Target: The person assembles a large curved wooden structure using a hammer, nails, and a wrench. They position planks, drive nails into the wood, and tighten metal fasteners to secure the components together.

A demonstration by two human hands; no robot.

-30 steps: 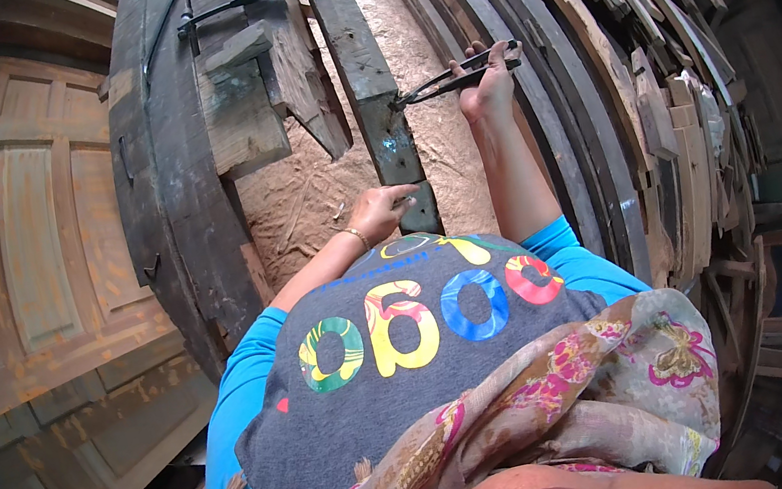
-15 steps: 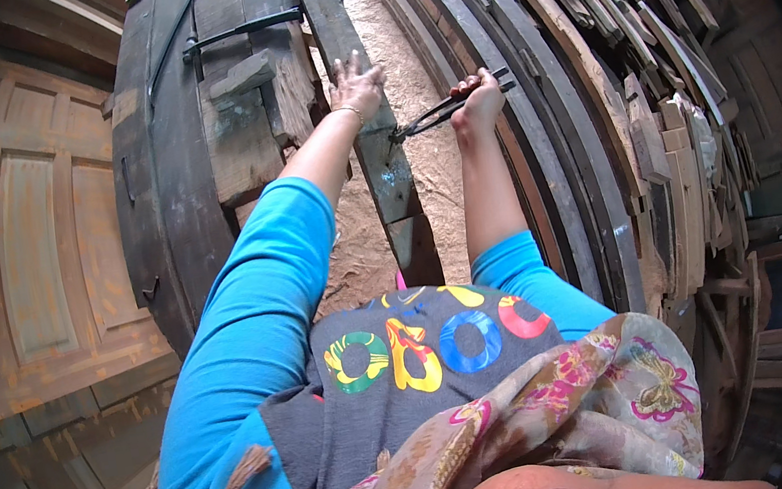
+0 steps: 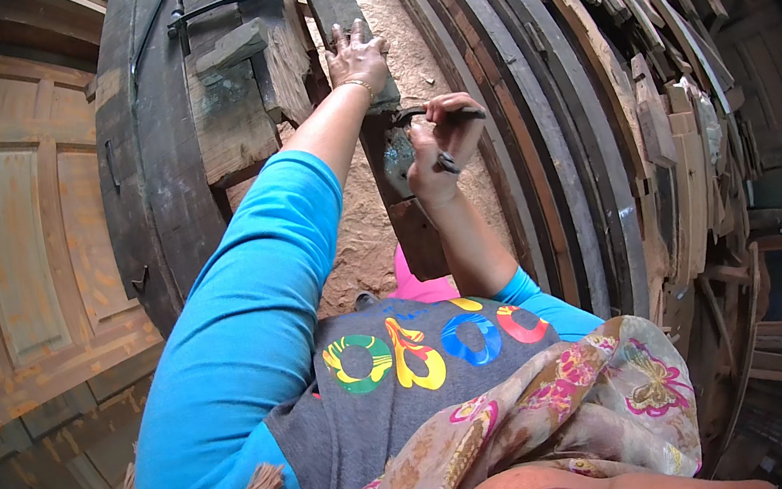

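A long dark wooden plank (image 3: 423, 240) runs away from me over the sandy ground. My left hand (image 3: 359, 65) presses flat on its top, fingers spread. Beside the plank's right edge, my right hand (image 3: 443, 151) is closed around the handles of dark metal pincers (image 3: 465, 113). The pincers' head is at the plank, just below my left hand; the fingers partly cover the handles. What the jaws grip is too small to make out.
Broad dark boards (image 3: 169, 146) lie left, carrying a broken wood block (image 3: 230, 48) and a dark hammer-like tool (image 3: 238, 0). Long stacked planks (image 3: 549, 120) line the right, with piled scrap wood (image 3: 679, 141) beyond. A panelled wooden door (image 3: 16, 240) stands far left.
My right hand has come left toward the plank, its wrist turning and the pincers' handles swinging with it. The left hand stays flat on the plank. The view has shifted slightly.
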